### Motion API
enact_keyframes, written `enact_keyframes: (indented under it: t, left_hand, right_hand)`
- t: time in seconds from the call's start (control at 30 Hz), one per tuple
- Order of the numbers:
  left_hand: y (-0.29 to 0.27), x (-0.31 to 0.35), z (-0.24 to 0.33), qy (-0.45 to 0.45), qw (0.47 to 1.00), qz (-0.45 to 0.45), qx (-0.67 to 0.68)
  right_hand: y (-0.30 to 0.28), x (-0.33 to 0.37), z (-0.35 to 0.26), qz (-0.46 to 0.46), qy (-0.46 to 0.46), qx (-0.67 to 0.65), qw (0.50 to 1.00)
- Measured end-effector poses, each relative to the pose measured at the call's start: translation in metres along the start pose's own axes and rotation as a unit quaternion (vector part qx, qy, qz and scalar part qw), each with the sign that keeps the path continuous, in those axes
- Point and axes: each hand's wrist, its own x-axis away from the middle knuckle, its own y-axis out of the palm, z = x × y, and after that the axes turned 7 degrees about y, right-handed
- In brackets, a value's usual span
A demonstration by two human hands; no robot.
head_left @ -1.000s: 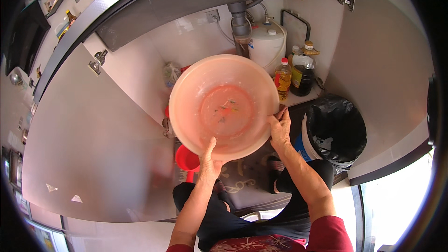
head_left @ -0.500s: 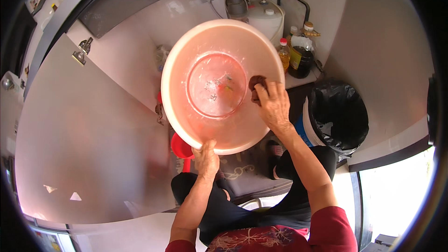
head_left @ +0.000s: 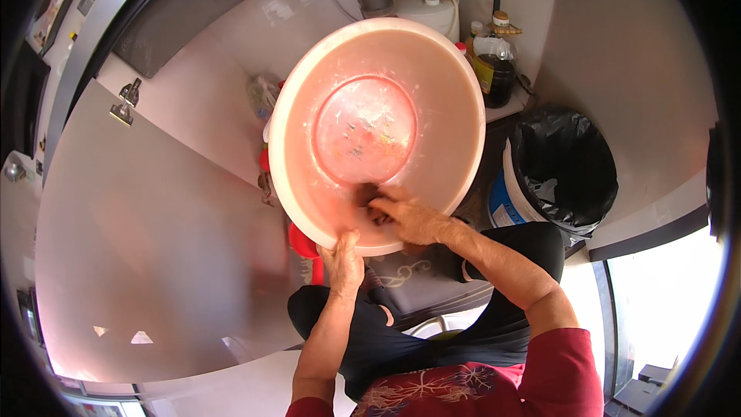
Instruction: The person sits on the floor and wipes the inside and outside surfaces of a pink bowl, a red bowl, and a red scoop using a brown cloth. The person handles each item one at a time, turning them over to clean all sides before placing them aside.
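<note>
peach plastic basin: the big round basin (head_left: pixel 444 96) sits right at the fingers of both hands, in front of the person's knees, its inside tipped up to face them. that tilt probably makes the wall and bottom easy to get at.

left hand: the left hand (head_left: pixel 343 264) has the near rim pinched, thumb hooked over the inside and the other fingers mostly hidden under the outside. i'd guess that's the steadying grip, so the basin doesn't slide around.

right hand: the right hand (head_left: pixel 417 220) reaches in over the near rim, fingers bent round the dark wad. too blurry to tell if they're pressed tight together.

dark brown wad: the wad (head_left: pixel 366 194) is just beyond the right fingertips, against the lower inside wall. cloth or scrubber, can't tell. being bunched up likely lets the fingers push it along the curve.

basin bottom: dark and yellowish marks inside the red ring, beyond the right fingers. print or bits, no clue.

red dipper: the dipper (head_left: pixel 302 242) is just left of the left fingers, partly under the basin.

lined bucket: the bucket (head_left: pixel 505 197) with a black bag (head_left: pixel 571 158) stands well right of the right fingers; the bag's folded over the rim, presumably so it stays put.
</note>
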Motion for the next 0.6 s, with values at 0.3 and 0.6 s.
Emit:
enact_keyframes:
  t: [0.3, 0.6]
  left_hand:
    - [0.002, 0.000, 0.004, -0.026, 0.998, -0.047, 0.036]
    - [-0.008, 0.005, -0.003, -0.094, 0.994, -0.046, -0.033]
  right_hand:
    - [0.017, -0.001, 0.021, 0.290, -0.013, 0.124, 0.949]
    - [0.000, -0.055, -0.027, 0.243, -0.187, 0.304, 0.902]
